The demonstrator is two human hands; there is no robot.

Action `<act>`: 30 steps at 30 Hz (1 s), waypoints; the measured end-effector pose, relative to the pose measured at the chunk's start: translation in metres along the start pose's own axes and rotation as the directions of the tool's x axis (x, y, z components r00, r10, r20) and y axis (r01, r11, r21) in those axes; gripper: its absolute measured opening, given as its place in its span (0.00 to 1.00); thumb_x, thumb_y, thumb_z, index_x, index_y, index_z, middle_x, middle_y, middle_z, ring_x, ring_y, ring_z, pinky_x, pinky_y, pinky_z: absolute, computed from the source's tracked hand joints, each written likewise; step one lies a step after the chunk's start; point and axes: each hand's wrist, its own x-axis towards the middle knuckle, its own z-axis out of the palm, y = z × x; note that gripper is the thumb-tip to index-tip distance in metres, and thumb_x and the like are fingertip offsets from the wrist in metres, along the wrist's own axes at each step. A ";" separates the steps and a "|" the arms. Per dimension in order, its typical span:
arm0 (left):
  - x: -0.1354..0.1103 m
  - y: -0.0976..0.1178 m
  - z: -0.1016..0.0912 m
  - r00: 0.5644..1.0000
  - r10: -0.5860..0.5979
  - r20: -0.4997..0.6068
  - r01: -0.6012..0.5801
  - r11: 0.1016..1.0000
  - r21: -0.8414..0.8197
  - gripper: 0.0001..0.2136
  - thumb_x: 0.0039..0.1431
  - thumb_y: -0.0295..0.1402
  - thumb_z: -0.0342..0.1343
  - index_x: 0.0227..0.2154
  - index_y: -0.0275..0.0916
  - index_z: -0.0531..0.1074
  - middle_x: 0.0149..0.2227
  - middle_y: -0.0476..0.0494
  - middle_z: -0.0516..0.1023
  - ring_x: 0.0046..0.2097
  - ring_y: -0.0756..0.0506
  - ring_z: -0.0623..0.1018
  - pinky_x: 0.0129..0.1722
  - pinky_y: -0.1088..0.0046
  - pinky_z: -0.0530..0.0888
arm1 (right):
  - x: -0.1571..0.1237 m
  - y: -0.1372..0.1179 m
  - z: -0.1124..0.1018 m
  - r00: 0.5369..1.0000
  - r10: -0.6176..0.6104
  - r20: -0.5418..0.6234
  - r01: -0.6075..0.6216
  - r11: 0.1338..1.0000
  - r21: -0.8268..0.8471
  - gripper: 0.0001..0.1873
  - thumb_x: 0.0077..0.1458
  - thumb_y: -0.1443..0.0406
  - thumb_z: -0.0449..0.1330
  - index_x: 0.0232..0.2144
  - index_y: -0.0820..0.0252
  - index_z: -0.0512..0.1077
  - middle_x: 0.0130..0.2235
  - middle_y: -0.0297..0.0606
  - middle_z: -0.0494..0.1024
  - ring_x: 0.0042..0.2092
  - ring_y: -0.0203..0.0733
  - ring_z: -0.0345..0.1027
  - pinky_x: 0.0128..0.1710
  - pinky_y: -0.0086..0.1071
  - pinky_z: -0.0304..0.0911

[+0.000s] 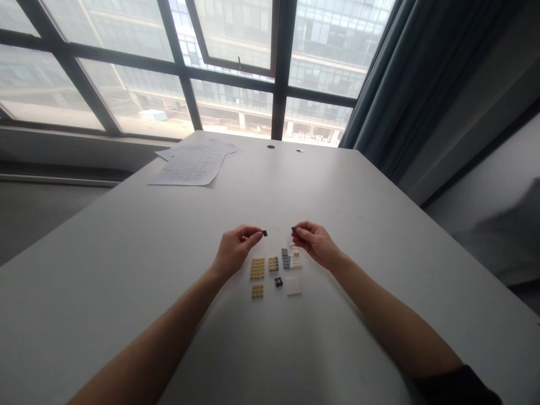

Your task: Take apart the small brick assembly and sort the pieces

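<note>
Between thumb and fingers, my left hand [237,245] pinches a small black building brick [265,233]. Opposite it, my right hand [315,243] is closed on another small dark brick [294,230], partly covered by the fingertips. Below the hands lie a larger tan brick plate [257,268], a smaller tan plate [257,291] and a tan-and-grey piece [273,264]. Grey bricks [286,259] touch white bricks [297,261] near my right hand. A dark blue-black brick [278,282] sits beside a smooth, pale square tile [293,286].
The pieces rest on a wide white table [126,253]. Printed paper sheets [189,163] lie at its far left. Two round cable holes, one a dark hole [271,147], are near the far edge. Behind stand a large window [236,101] and a blue-grey curtain [405,73].
</note>
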 end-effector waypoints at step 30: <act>0.015 -0.004 0.015 0.951 0.066 0.301 -0.223 0.822 0.524 0.09 0.52 0.34 0.54 0.31 0.44 0.80 0.30 0.48 0.78 0.34 0.46 0.74 0.37 0.71 0.68 | 0.020 0.003 0.000 0.884 -0.251 0.394 0.440 0.162 -0.883 0.11 0.46 0.77 0.61 0.28 0.57 0.77 0.32 0.34 0.79 0.38 0.39 0.69 0.44 0.32 0.61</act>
